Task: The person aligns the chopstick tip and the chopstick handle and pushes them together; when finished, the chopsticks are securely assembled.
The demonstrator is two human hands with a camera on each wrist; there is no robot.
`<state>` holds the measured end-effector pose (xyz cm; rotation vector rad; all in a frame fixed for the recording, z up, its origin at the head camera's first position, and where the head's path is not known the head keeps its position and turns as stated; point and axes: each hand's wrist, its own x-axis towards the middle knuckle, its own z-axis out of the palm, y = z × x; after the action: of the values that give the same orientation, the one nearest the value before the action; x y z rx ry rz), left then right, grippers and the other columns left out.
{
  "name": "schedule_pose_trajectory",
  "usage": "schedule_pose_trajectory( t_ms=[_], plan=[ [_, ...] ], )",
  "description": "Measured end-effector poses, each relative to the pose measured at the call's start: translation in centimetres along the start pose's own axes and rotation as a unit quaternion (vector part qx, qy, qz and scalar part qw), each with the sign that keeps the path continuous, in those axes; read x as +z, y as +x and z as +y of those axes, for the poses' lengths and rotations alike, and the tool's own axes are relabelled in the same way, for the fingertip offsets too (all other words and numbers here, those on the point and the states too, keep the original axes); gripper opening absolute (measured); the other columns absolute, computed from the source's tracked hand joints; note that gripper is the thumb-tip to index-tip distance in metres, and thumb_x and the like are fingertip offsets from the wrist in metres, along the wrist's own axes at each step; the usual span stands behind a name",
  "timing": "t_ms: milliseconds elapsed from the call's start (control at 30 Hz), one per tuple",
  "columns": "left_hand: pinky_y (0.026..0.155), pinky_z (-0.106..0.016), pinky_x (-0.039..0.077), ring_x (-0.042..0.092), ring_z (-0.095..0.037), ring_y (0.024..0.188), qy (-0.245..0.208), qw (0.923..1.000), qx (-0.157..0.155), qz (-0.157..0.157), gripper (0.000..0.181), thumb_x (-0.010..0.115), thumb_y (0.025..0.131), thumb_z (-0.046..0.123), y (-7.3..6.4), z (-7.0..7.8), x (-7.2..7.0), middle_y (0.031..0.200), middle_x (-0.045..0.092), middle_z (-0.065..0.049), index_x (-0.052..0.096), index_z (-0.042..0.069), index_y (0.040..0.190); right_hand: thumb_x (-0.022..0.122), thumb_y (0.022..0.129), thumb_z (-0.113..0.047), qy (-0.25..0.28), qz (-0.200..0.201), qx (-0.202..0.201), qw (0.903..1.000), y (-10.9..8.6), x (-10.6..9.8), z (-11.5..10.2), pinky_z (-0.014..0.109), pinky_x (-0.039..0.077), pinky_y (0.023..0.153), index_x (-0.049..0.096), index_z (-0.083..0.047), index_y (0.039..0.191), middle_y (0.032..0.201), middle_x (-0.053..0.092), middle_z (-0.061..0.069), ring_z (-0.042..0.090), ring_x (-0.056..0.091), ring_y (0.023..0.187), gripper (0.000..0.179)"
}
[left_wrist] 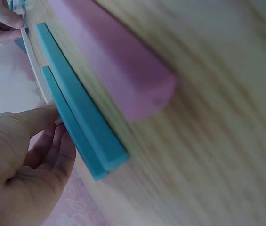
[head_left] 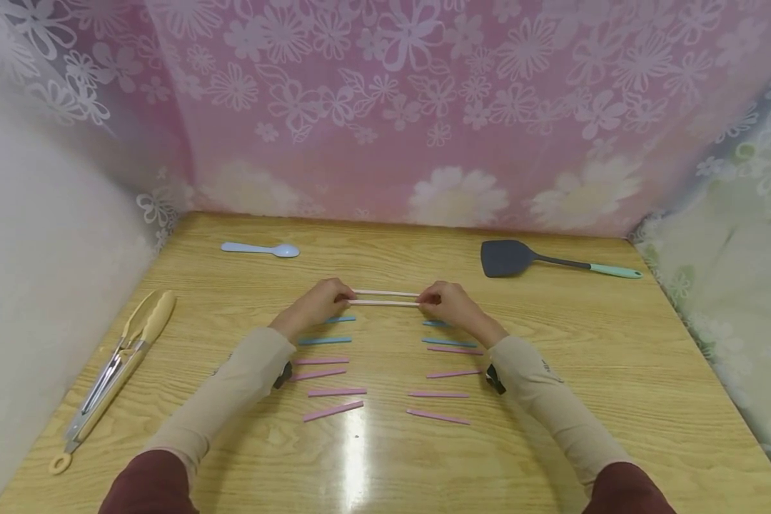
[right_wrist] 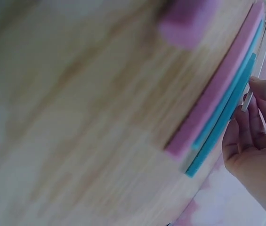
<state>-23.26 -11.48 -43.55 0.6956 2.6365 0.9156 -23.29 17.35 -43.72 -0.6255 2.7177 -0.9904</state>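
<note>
Two thin white chopsticks run side by side from one hand to the other. My left hand pinches their left ends, my right hand their right ends. In the left wrist view, the left thumb and fingers close round a white end, beside two blue sticks. The right wrist view has the right hand pinching a white end next to blue sticks. Short blue sticks and pink sticks lie in a left column; more blue and pink sticks form a right column.
A light blue spoon lies at the back left of the wooden table. Cream-handled tongs lie along the left edge. At the back right is a dark spatula with a green handle. Flowered curtains surround the table.
</note>
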Motion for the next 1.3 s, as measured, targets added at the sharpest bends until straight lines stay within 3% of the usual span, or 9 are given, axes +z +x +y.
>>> schedule_pose_trajectory(
  t_ms=[133, 933, 1300],
  plan=[
    [0.087, -0.033, 0.052, 0.059, -0.025, 0.099, 0.0, 0.9999, -0.013, -0.006, 0.023, 0.056, 0.095, 0.002, -0.1, 0.3, 0.0, 0.11, 0.062, -0.016, 0.064, -0.004, 0.115, 0.065, 0.09, -0.008, -0.002, -0.01, 0.012, 0.9999, 0.0, 0.0, -0.2, 0.029, 0.048, 0.068, 0.071, 0.0, 0.099, 0.091, 0.065, 0.01, 0.018, 0.055, 0.077, 0.013],
    [0.09, -0.035, 0.051, 0.058, -0.027, 0.104, 0.007, 0.9997, -0.017, -0.015, 0.025, 0.055, 0.095, 0.001, -0.3, 0.5, -0.3, 0.114, 0.06, -0.016, 0.062, -0.004, 0.118, 0.064, 0.09, -0.008, -0.008, -0.016, 0.022, 0.9996, 0.1, 0.0, -0.5, 0.029, 0.048, 0.068, 0.071, 0.0, 0.099, 0.091, 0.065, 0.011, 0.017, 0.055, 0.076, 0.014],
    [0.094, -0.038, 0.049, 0.058, -0.03, 0.108, -0.004, 1.0, 0.002, -0.005, 0.025, 0.056, 0.094, 0.002, -0.8, 0.1, -0.7, 0.115, 0.062, -0.017, 0.061, -0.005, 0.118, 0.063, 0.092, -0.015, 0.034, 0.008, 0.031, 0.9989, -0.9, -0.6, 0.0, 0.042, 0.05, 0.086, 0.071, -0.002, 0.104, 0.102, 0.066, 0.012, 0.026, 0.06, 0.095, 0.019]
  ],
)
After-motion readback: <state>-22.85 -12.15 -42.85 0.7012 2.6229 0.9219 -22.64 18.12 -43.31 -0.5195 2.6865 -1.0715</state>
